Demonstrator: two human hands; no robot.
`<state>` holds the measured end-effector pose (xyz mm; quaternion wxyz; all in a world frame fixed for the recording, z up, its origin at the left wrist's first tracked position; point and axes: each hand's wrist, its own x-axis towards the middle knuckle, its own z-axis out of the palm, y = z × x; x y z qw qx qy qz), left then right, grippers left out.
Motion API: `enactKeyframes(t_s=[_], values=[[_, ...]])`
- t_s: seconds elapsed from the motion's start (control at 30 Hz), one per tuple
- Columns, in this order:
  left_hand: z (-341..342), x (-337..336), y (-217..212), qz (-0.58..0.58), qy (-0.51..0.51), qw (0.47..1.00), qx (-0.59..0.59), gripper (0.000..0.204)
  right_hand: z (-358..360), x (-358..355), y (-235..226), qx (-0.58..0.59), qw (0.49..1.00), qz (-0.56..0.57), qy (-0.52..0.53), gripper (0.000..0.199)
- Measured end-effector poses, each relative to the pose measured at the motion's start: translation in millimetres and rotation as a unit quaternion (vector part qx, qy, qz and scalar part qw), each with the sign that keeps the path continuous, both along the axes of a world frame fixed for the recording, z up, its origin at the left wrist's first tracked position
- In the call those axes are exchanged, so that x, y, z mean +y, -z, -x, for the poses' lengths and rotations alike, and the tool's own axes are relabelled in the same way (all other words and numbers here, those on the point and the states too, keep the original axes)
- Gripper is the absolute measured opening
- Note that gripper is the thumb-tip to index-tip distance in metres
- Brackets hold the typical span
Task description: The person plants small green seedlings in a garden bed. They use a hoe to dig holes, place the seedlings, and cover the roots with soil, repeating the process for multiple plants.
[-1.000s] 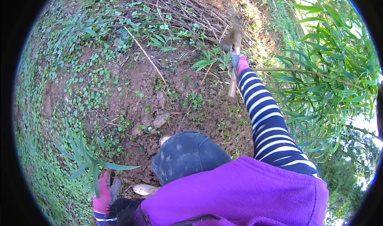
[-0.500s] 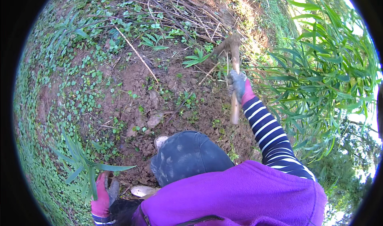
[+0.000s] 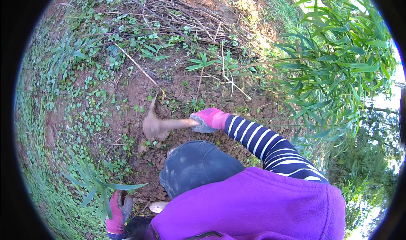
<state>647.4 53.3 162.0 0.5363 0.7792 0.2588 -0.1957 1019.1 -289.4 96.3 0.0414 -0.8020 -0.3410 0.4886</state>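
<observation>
My right hand point(image 3: 209, 120), in a pink and grey glove, has its fingers wrapped tight round the wooden handle of a small hoe point(image 3: 163, 123). The handle runs out toward nine o'clock from my fist, and the tool's head, blurred by motion, sits over the bare reddish soil point(image 3: 139, 92) just left of the picture's centre. I cannot tell whether the blade is touching the ground. My striped sleeve point(image 3: 262, 144), dark blue and white, runs back from the wrist toward five o'clock and disappears into my purple fleece point(image 3: 253, 206), which fills the lower edge.

My left hand point(image 3: 115, 212), also in a pink glove, is down at seven o'clock. Its fingers are closed on the base of a long-leaved green plant point(image 3: 95, 187), whose narrow blades fan up and out toward ten o'clock. That hand is well apart from the hoe.

My knee in dark blue trousers point(image 3: 194, 166) sits between the two hands, just below the hoe handle. A pale shoe tip point(image 3: 157, 206) peeks out beneath it.

At twelve o'clock lies a heap of dry sticks point(image 3: 198, 24). Low leafy ground cover point(image 3: 55, 113) spreads along nine o'clock, and a tall shrub with slender leaves point(image 3: 338, 62) stands at two o'clock.
</observation>
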Motion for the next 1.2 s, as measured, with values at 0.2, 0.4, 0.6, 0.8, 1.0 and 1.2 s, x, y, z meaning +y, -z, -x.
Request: enactKeyframes(t_s=[0.2,0.4,0.6,0.8,1.0,1.2], values=[[20.3,-2.1,13.4,-0.026,-0.029,0.999,-0.016,0.034,-12.2,-10.9,21.2,0.189,0.939,-0.113,0.265,0.034],[24.7,-1.4,15.1,0.028,-0.066,0.997,0.035,0.034,-119.1,-51.4,64.4,-0.028,0.731,-0.076,0.677,0.023],[30.2,1.8,22.5,-0.001,-0.042,0.998,0.045,0.035,-184.1,-6.7,32.2,-0.403,0.897,0.152,0.094,0.031],[40.6,-1.8,33.3,0.056,-0.176,0.976,0.115,0.038,-236.6,-22.5,58.4,-0.311,0.893,0.297,0.13,0.047],[47.8,-4.9,17.5,0.046,-0.147,0.983,0.097,0.035,-237.9,-20.4,70.4,-0.314,0.906,0.279,0.047,0.037],[56.6,-6.1,26.7,0.053,-0.204,0.968,0.132,0.037,-191.2,4.9,34.5,-0.181,0.908,0.311,-0.216,0.034]])
